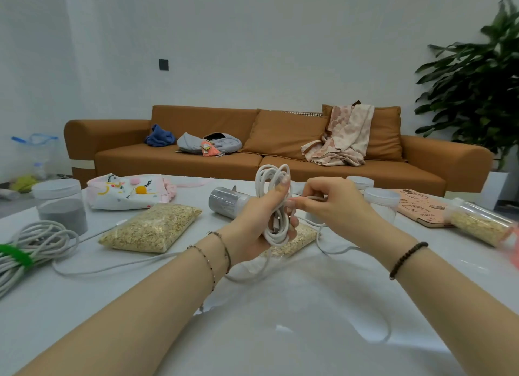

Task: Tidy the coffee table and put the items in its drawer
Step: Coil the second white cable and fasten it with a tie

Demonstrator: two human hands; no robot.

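Observation:
My left hand (258, 221) grips a coiled white cable (271, 184) upright above the white coffee table (280, 319). The loops stick out above and below my fist. My right hand (328, 201) pinches a strand of the same cable beside the coil. The loose tail of the cable (337, 250) trails across the table toward me. Lying flat on the table are two clear bags of oats: one (151, 227) to the left of my hands, another (297, 239) partly hidden under them. No drawer is in view.
A bundled grey cable with a green tie (31, 249) lies at the left edge. Around it are a jar of grey sand (60, 204), a pink pouch (126, 191), a tipped silver cylinder (227, 204), two lidded jars (379, 204), a pink notebook (421, 210) and an oat-filled bottle (480, 224). A brown sofa (280, 151) stands beyond.

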